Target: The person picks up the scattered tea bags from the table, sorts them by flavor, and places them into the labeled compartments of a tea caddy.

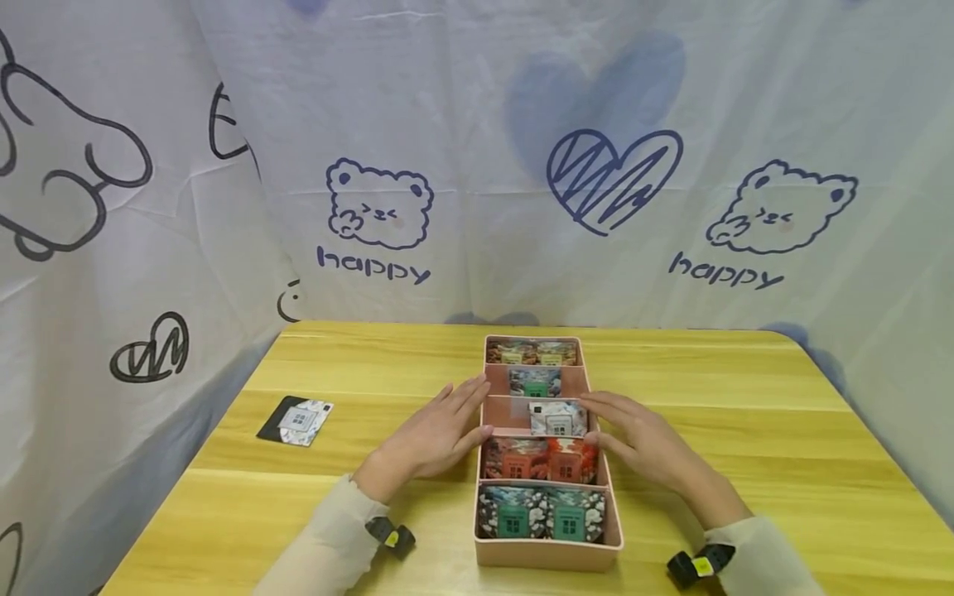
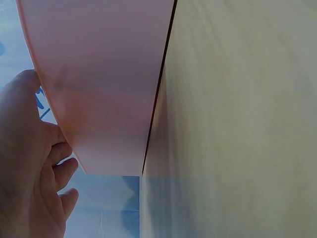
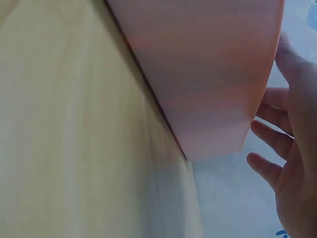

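Observation:
A long pink divided box [image 1: 547, 555] stands lengthwise on the table. My left hand [image 1: 436, 430] touches its left rim with fingers nearly straight; the right hand [image 1: 647, 440] does the same at the right rim. In the left wrist view, the thumb and fingers of the left hand [image 2: 25, 148] meet the rim above a smooth pink side wall [image 2: 99, 89]. Inside, front to back, lie two green-and-black sachets [image 1: 512, 517], two red sachets [image 1: 517, 459], one white sachet [image 1: 559, 420], one green-labelled sachet [image 1: 535, 383] and two gold-brown sachets [image 1: 514, 353].
A black-and-white sachet [image 1: 298, 420] lies flat on the wooden table [image 1: 745, 414], left of the box. Behind the table hangs a white printed cloth [image 1: 477, 165], with another stretch of it along the left side.

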Action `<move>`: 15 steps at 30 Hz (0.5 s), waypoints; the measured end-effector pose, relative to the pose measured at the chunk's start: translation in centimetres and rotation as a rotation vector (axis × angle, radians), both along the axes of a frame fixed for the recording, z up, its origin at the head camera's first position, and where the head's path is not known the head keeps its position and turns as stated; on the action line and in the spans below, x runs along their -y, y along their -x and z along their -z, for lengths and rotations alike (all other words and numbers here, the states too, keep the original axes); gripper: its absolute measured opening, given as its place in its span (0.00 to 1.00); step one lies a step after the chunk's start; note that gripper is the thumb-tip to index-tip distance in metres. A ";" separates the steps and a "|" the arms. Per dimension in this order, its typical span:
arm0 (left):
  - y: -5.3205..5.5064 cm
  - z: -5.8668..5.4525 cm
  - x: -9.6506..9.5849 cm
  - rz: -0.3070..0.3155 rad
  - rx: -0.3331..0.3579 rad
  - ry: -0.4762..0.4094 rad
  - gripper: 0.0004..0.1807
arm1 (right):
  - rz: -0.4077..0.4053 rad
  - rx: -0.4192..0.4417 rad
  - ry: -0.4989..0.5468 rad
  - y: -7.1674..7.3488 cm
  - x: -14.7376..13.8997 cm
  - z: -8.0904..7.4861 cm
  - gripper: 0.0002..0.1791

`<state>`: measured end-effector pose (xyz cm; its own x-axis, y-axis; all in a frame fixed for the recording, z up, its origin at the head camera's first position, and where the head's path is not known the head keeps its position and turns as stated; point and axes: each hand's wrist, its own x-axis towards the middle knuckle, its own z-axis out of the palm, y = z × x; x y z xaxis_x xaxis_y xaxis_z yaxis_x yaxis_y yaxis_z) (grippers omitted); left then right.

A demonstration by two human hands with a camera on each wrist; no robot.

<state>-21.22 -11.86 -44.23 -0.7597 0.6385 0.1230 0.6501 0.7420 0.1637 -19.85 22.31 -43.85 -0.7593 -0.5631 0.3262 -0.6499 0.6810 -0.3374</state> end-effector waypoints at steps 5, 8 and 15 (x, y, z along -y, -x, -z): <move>0.0 -0.1 0.1 -0.005 0.012 0.005 0.40 | -0.017 -0.003 -0.017 -0.4 -0.3 0.5 0.33; 0.1 -0.1 0.1 0.000 0.008 0.016 0.41 | -0.024 -0.007 -0.040 -0.7 -0.4 0.8 0.35; 0.2 -0.5 0.2 0.016 0.005 0.039 0.42 | -0.080 -0.044 -0.087 -1.1 -0.7 0.8 0.41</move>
